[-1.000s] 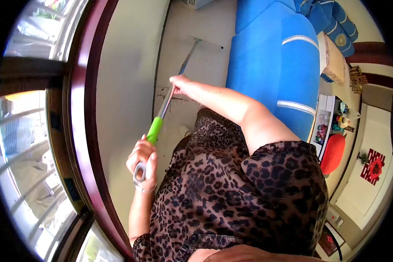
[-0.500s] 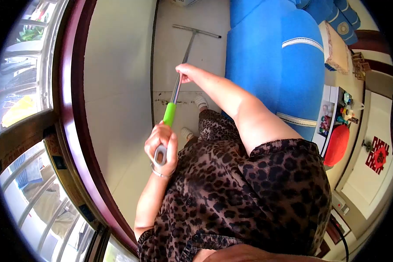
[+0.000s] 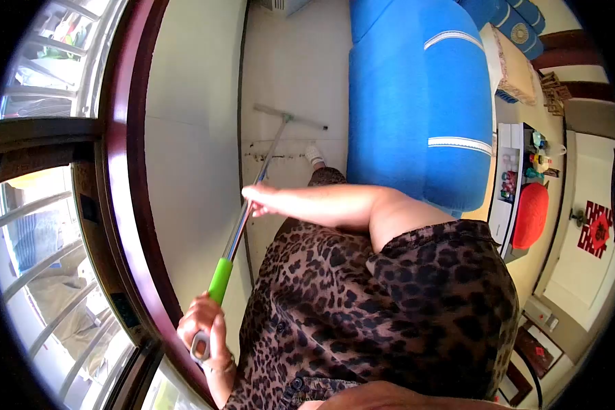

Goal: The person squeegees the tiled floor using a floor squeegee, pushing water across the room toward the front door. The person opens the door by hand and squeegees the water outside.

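Holding, left hand (image 3: 203,324): fingers wrapped round green grip (image 3: 220,280), by the grey end loop.
Holding, right hand (image 3: 258,199): fingers curled on metal pole (image 3: 272,152), farther along.
Floor wiper (image 3: 238,231): slanting through both hands; crosspiece (image 3: 307,122) blurred, over pale floor (image 3: 307,55), between wall (image 3: 191,137) and blue sofa (image 3: 417,102).
White shelf (image 3: 502,217): small coloured items (image 3: 510,186) inside, too small to tell.

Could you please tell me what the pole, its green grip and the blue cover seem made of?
Pole: apparently shiny metal, from its bright streaks.
Green grip: smooth plastic or rubber, judging by its even colour.
Blue cover: probably matte fabric, given its dull surface and pale trim.
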Demonstrator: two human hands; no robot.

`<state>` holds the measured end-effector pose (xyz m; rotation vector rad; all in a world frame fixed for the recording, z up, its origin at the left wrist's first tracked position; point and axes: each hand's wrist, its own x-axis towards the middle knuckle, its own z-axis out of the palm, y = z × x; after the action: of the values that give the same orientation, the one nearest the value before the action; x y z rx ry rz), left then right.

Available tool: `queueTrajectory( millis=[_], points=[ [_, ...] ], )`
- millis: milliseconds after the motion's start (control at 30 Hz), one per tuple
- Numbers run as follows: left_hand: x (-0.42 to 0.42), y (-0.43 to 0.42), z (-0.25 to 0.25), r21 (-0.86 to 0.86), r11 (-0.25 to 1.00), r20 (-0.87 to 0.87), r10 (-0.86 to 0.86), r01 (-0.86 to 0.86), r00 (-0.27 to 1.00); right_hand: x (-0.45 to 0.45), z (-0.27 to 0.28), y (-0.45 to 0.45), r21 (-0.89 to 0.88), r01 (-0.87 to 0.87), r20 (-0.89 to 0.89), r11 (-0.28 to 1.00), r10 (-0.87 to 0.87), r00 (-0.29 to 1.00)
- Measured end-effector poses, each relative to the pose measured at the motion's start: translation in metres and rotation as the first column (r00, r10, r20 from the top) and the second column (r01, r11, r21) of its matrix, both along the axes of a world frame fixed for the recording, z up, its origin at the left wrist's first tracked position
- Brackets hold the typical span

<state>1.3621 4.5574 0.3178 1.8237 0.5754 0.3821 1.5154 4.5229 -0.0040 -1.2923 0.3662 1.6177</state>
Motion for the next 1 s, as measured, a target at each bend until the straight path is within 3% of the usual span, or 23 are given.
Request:
queueTrajectory(
  millis=[167, 267, 367, 467, 500, 533, 567, 600, 633, 667, 767, 900, 1000],
  points=[
    [-0.018, -0.014, 0.024, -0.003, 0.996, 0.027, 0.092, -0.092, 0.995, -0.027, 0.047, -0.011, 0.052, 0.051, -0.067, 0.997, -0.048, 0.997],
    [-0.016, -0.015, 0.030, 0.064, 0.998, 0.088, 0.014, -0.020, 0.996, -0.023, 0.050, -0.016, 0.158, 0.021, -0.056, 0.987, -0.013, 0.998],
    [-0.002, -0.017, 0.022, 0.023, 0.998, 0.136, 0.055, -0.059, 0.989, 0.006, 0.049, -0.013, 0.122, 0.062, -0.048, 0.991, -0.057, 0.997],
    [0.042, -0.016, -0.008, 0.047, 0.999, 0.197, -0.027, 0.018, 0.980, 0.077, 0.041, -0.016, 0.069, 0.130, 0.028, 0.989, -0.132, 0.991],
    [0.060, -0.019, -0.015, 0.019, 0.999, 0.198, -0.050, 0.047, 0.979, 0.103, 0.037, -0.019, 0.102, 0.143, 0.066, 0.984, -0.150, 0.987],
    [0.078, -0.020, -0.025, 0.051, 0.995, 0.202, -0.092, 0.084, 0.975, 0.114, -0.022, -0.010, 0.233, 0.296, 0.004, 0.926, -0.305, 0.952],
    [0.095, -0.021, -0.036, 0.080, 0.990, 0.198, -0.133, 0.119, 0.971, 0.145, 0.004, -0.017, 0.175, 0.297, 0.052, 0.939, -0.310, 0.949],
    [0.111, -0.021, -0.050, 0.104, 0.977, 0.214, -0.205, 0.186, 0.955, 0.172, -0.010, -0.013, 0.126, 0.344, 0.065, 0.930, -0.354, 0.933],
    [0.130, -0.019, -0.068, 0.133, 0.959, 0.235, -0.276, 0.250, 0.932, 0.198, -0.024, -0.014, 0.015, 0.319, 0.188, 0.948, -0.316, 0.930],
    [0.148, -0.021, -0.083, 0.133, 0.948, 0.253, -0.314, 0.289, 0.915, 0.225, -0.044, -0.021, 0.107, 0.349, 0.113, 0.931, -0.360, 0.926],
    [0.206, -0.029, -0.115, 0.116, 0.911, 0.244, -0.412, 0.396, 0.878, 0.290, -0.074, -0.040, 0.083, 0.415, 0.236, 0.906, -0.423, 0.875],
    [0.252, -0.033, -0.151, 0.052, 0.909, 0.274, -0.411, 0.413, 0.870, 0.333, -0.106, -0.060, -0.083, 0.322, 0.361, 0.943, -0.273, 0.892],
    [0.243, -0.045, -0.154, 0.048, 0.919, 0.249, -0.390, 0.391, 0.887, 0.331, -0.104, -0.074, -0.153, 0.154, 0.342, 0.976, -0.094, 0.935]
  ],
)
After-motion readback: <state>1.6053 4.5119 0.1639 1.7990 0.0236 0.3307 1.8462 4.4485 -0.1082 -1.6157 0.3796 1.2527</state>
